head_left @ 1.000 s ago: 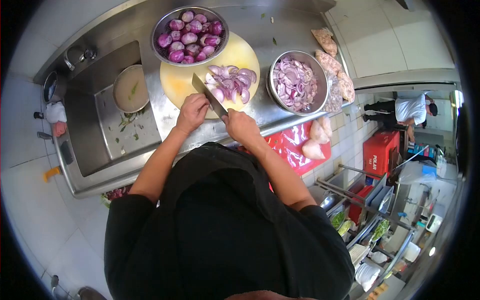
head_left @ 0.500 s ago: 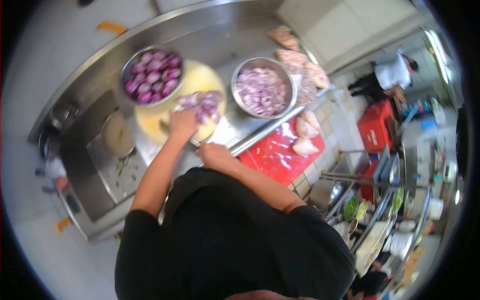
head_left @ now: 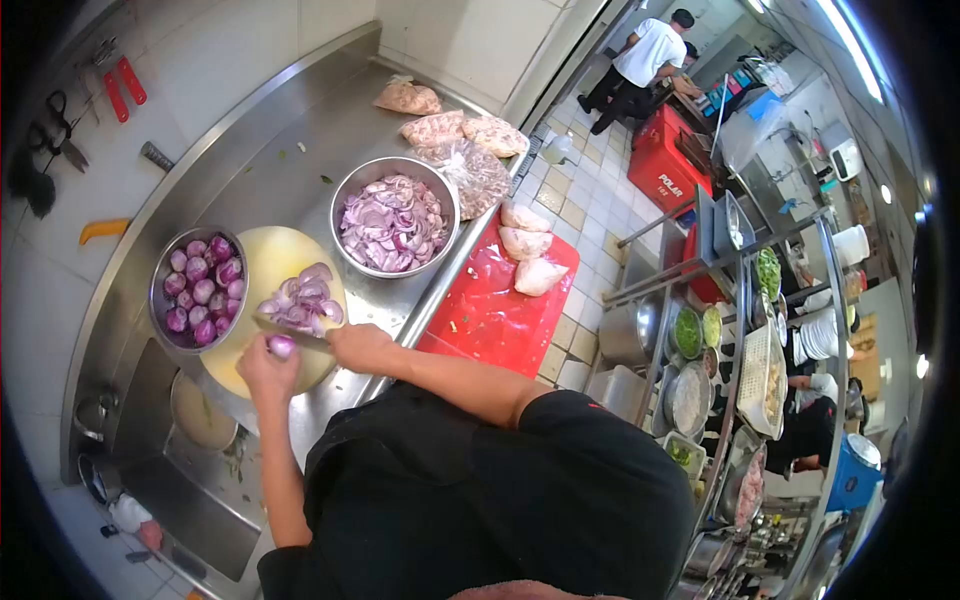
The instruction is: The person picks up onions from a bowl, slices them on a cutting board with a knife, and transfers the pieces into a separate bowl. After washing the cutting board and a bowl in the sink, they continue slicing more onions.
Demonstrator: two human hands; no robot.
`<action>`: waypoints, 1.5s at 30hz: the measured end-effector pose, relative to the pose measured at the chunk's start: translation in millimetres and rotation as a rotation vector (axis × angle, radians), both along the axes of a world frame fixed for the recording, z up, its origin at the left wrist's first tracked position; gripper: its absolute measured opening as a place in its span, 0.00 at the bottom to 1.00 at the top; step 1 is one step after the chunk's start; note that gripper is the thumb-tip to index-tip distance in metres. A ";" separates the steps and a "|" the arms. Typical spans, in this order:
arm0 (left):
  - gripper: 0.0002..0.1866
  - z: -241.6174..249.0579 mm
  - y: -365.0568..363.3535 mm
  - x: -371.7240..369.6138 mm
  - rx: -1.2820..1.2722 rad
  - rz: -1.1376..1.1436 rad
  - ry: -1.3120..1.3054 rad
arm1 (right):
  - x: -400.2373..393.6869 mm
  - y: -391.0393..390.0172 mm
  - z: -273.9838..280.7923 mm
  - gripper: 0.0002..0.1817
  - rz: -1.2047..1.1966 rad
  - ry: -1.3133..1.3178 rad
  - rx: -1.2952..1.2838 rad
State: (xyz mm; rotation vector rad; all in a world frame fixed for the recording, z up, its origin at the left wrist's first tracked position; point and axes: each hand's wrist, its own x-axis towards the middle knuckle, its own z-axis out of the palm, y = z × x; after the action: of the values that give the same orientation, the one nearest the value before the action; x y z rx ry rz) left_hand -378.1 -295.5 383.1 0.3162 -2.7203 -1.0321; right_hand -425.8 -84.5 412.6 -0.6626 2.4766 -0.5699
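My left hand (head_left: 268,374) is closed around a peeled red onion (head_left: 282,346) at the near side of the round yellow cutting board (head_left: 262,252). Beside it, my right hand (head_left: 362,348) grips a knife, its blade (head_left: 312,341) lying low over the board and pointing left. Just beyond the blade is a pile of cut onion pieces (head_left: 303,300). A steel bowl of whole peeled onions (head_left: 203,283) stands at the board's left edge. To the right, a larger steel bowl (head_left: 452,190) holds sliced onions (head_left: 394,222).
Bagged food (head_left: 433,128) lies at the counter's far end. A red board (head_left: 500,325) carrying pale bags (head_left: 527,243) adjoins the counter's right edge. At the left is a sink (head_left: 190,490). Racks of food stand at right; a person (head_left: 645,55) is near a red cooler (head_left: 668,165).
The head view has swung, shifting the counter left in the picture. My left hand has moved off the cut pieces and now holds a whole onion; the knife stays in my right hand.
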 end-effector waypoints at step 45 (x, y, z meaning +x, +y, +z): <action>0.12 -57.1 -2.7 38.4 0.052 -0.166 0.297 | 33.6 -11.4 1.1 0.15 0.121 0.172 0.068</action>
State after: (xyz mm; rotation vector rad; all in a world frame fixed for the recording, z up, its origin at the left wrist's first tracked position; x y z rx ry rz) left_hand -339.7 -298.2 326.1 -0.0541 -2.4858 -1.0950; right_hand -392.2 -96.0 413.8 -0.8597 2.5794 -0.3965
